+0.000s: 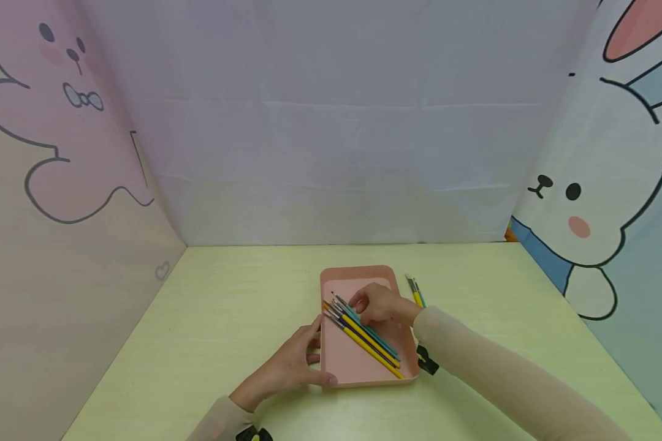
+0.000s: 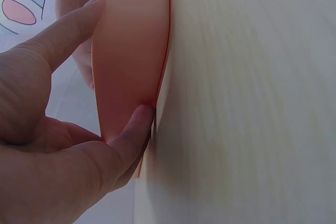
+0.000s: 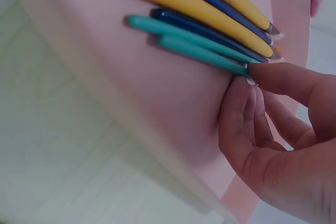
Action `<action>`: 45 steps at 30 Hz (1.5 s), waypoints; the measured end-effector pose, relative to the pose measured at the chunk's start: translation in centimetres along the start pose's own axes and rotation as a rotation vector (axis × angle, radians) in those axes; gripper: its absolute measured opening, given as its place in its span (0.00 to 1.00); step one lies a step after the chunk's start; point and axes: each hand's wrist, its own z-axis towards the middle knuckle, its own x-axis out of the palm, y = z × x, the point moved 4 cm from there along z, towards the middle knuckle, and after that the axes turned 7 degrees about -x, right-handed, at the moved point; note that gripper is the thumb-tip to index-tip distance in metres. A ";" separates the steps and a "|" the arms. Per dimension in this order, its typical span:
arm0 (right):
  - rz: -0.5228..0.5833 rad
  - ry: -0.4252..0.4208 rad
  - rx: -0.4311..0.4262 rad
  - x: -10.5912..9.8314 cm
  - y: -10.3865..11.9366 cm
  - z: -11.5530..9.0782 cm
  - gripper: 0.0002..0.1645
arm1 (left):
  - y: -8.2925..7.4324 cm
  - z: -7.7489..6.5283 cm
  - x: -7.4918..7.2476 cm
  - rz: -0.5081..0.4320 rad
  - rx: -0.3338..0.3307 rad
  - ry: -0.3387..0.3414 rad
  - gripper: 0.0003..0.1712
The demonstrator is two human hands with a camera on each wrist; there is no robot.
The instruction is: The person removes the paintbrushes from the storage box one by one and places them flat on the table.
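A pink tray (image 1: 344,364) lies on the table with several paintbrushes (image 1: 360,342) slanting across it, their handles yellow, dark blue and teal. My left hand (image 1: 292,361) holds the tray by its left side, thumb at the near left corner. The left wrist view shows fingertips (image 2: 140,116) against the tray's outer wall (image 2: 131,51). Over the tray, my right hand (image 1: 380,303) pinches a teal paintbrush (image 3: 197,53) near its metal ferrule between thumb and finger. That brush lies beside the others, its handle towards the near right corner.
Just beyond the tray's right side, more paintbrushes (image 1: 416,294), yellow and teal, lie on the pale table (image 1: 226,306), partly hidden by the right forearm. A white sheet (image 1: 331,153) stands behind, and printed cartoon panels flank both sides.
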 end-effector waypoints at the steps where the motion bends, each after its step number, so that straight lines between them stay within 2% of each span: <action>1: 0.003 -0.005 0.004 0.0 0.1 -0.1 0.22 | 0.0 0.0 0.0 -0.004 0.002 0.002 0.74; 20: 0.013 -0.023 0.021 -0.2 0.0 0.0 0.21 | -0.1 0.0 -0.1 -0.008 0.020 0.004 0.74; 31: 0.015 -0.004 -0.010 -0.5 -0.3 0.0 0.21 | 0.0 0.3 0.0 0.009 0.011 -0.002 0.75; 37: 0.092 0.016 -0.031 -1.3 -0.5 -0.3 0.23 | 0.1 0.4 0.0 0.002 0.015 0.007 0.74; 45: 0.287 0.031 -0.027 -2.9 -0.7 -0.8 0.28 | 0.2 0.4 -0.1 -0.017 0.028 0.011 0.75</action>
